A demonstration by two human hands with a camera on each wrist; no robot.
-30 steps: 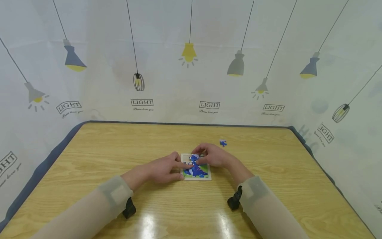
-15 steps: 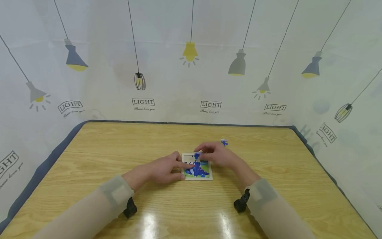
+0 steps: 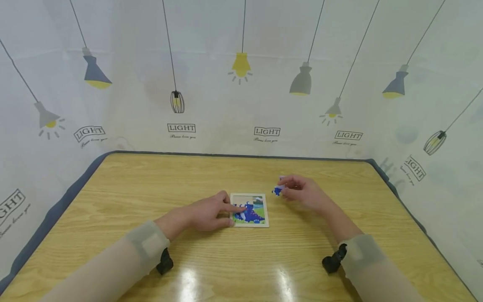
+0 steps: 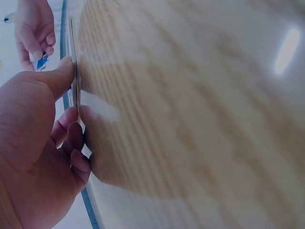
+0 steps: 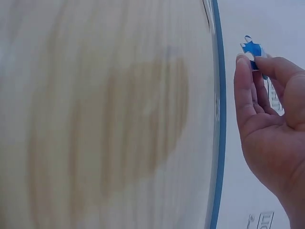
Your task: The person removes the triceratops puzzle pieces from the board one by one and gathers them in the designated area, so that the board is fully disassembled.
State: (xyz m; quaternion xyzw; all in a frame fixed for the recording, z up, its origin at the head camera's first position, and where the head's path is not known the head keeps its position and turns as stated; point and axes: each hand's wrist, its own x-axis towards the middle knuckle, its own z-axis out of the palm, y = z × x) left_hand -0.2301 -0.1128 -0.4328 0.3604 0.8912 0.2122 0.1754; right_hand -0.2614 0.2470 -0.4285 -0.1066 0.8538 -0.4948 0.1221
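A small framed jigsaw puzzle [image 3: 260, 214] with a blue dinosaur picture lies on the table, a bare patch at its upper left. My left hand [image 3: 207, 212] rests at its left side, the straight index finger pressing on the picture and the thumb touching the near left corner. Off the puzzle's upper right, my right hand [image 3: 307, 195] pinches a blue puzzle piece [image 3: 277, 191] between thumb and fingers. In the right wrist view this puzzle piece [image 5: 252, 49] shows at the fingertips, raised. A second loose piece [image 3: 281, 178] lies behind the right fingers, mostly hidden.
The wooden table [image 3: 170, 180] has a dark blue edge along its back and sides. White cloth walls [image 3: 219, 105] printed with lamps surround it. Each wrist wears a black camera mount [image 3: 332, 263].
My right hand has lifted the blue dinosaur piece out of the puzzle's upper part and carried it right, towards the loose piece. My left hand stays in place.
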